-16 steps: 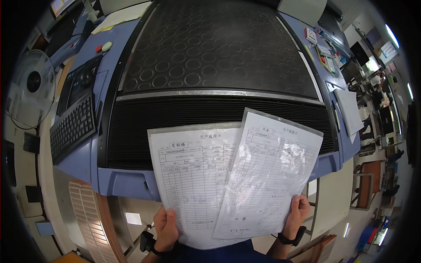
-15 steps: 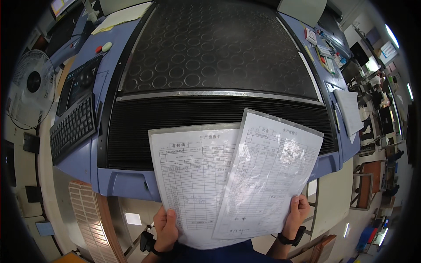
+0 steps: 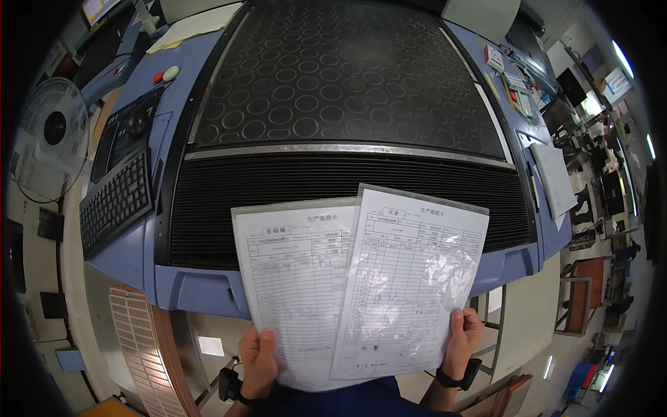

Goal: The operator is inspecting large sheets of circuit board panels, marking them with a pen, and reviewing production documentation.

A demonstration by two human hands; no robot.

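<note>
Two printed forms in clear plastic sleeves are held up in front of me, fanned out and overlapping. My left hand (image 3: 258, 360) pinches the left form (image 3: 295, 299) at its lower left edge, thumb on the front. My right hand (image 3: 461, 340) grips the right form (image 3: 413, 285) by its lower right edge, thumb also in front. The right form lies over the inner edge of the left one and hides part of its table. Glare whitens patches of the right sleeve. Each wrist wears a black band with a small device.
Behind the forms stands a blue machine (image 3: 198, 295) with a ring-patterned black bed (image 3: 333, 90) and a ribbed black cover (image 3: 208, 187). A keyboard (image 3: 118, 201) and buttons sit left; papers (image 3: 554, 177) and small tools lie right. A fan (image 3: 54, 128) stands far left, a stack of panels (image 3: 142, 347) lower left.
The right form has shifted left and slightly down and turned more upright, now covering more of the left form. Both hands have moved a little to the left, keeping their grips.
</note>
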